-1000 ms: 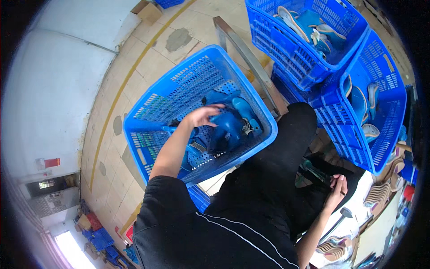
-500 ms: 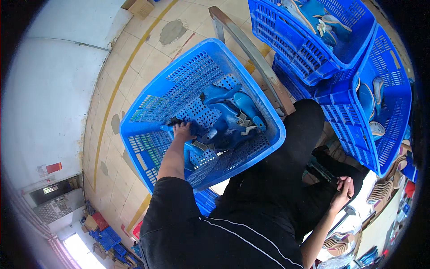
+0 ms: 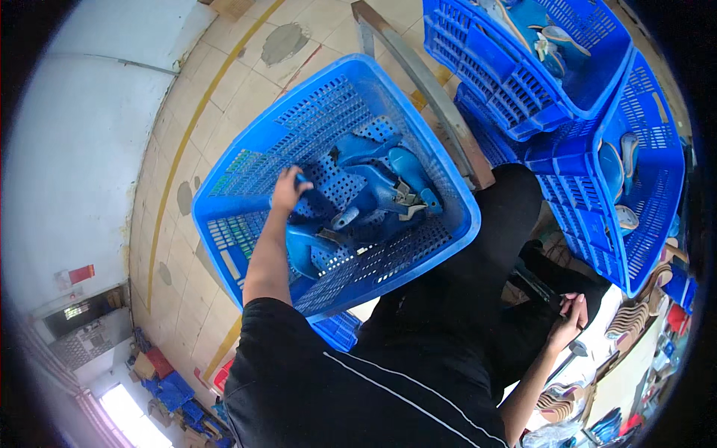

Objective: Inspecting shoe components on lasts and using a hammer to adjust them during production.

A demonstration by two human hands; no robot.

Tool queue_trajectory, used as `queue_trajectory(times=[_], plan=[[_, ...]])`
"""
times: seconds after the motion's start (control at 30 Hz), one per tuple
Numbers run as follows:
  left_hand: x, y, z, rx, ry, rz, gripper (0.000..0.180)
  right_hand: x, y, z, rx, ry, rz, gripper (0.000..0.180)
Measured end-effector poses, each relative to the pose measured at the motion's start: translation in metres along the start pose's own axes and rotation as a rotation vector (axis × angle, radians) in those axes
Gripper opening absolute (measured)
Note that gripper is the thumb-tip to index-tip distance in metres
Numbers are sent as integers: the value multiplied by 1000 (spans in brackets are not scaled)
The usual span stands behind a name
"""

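My left hand (image 3: 288, 190) is inside the large blue basket (image 3: 237, 134), closed round the end of a blue shoe last (image 3: 302, 179). The rest of that last is dark and hard to make out. Several more blue shoe lasts (image 3: 409, 170) lie loose on the basket's perforated bottom, some with metal fittings (image 3: 405, 200). Over by my right leg, my right hand (image 3: 573, 313) is closed round the dark handle of a long, thin tool (image 3: 535, 282). Its kind is unclear against my black trousers.
Two blue crates (image 3: 515, 82) (image 3: 582, 213) at the right hold blue shoe parts. A rusty metal bar (image 3: 426, 89) runs between them and the basket. Stacked tan insoles (image 3: 633, 319) lie at lower right, near a metal rod with a round head (image 3: 577, 349). A white wall stands left.
My left hand has moved up and slightly left inside the basket, with the blue last in its fingers. My right hand has stayed in place. The view has shifted a little.
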State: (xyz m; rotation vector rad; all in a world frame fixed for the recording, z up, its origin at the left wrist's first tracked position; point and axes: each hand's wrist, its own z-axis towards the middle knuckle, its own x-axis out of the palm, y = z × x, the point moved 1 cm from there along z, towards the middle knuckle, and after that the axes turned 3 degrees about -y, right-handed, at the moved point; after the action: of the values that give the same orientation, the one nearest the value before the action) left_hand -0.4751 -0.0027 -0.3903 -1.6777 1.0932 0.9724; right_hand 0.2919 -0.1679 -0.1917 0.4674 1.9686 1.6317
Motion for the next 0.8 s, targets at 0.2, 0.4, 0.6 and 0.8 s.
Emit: queue_trajectory(times=[0.2, 0.4, 0.6, 0.8], plan=[[-37, -24, 5, 17, -450, -828, 36, -6, -6, 3, 18, -43, 71, 36], [9, 39, -49, -50, 93, -140, 61, 4, 2, 1, 3, -17, -25, 39], [61, 27, -101, 207, 559, 779, 112, -3, 1, 0, 49, -38, 8, 39], [49, 37, -150, 168, 497, 577, 79, 1, -2, -1, 67, -45, 31, 37]])
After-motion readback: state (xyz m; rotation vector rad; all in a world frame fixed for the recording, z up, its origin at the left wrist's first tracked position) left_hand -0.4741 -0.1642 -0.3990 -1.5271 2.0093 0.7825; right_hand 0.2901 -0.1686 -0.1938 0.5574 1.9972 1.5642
